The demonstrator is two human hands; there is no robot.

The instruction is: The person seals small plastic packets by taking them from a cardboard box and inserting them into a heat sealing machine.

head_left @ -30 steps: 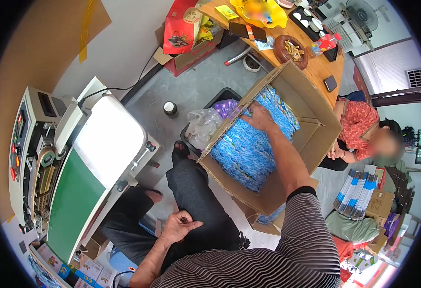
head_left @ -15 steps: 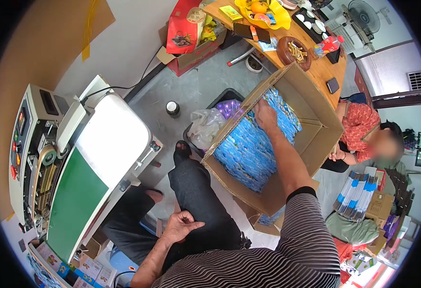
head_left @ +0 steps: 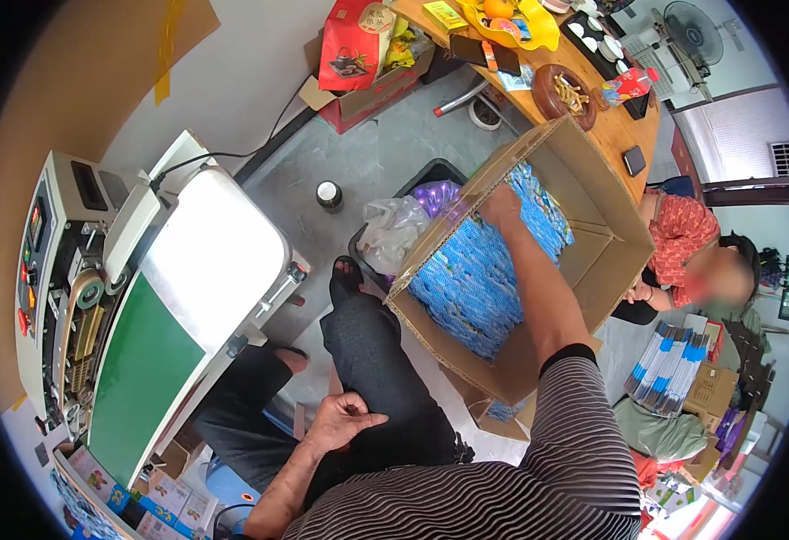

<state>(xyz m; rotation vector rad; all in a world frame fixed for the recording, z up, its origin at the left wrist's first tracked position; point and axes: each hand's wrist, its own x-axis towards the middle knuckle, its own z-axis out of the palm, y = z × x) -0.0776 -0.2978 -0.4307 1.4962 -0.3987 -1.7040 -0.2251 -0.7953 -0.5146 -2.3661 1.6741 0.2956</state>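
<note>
A large open cardboard box (head_left: 615,193) stands tilted in front of me, with many small blue patterned packets (head_left: 471,292) packed in tight rows inside. My right hand (head_left: 502,209) reaches down into the box and touches the packets near its far left wall; its fingertips are hidden among them. My left hand (head_left: 345,421) rests on my thigh, thumb and fingers drawn together, and nothing shows between them.
Left of me stands a machine (head_left: 79,270) with a green conveyor belt (head_left: 147,378) and white end plate. A black bin (head_left: 435,171) with plastic bags and a dark jar (head_left: 329,196) are on the floor. Beyond are a wooden table (head_left: 624,135) and a seated person (head_left: 682,234).
My right hand stays in the box, its fingers slightly deeper among the packets. The whole view has shifted a little; my left hand keeps its place on my thigh.
</note>
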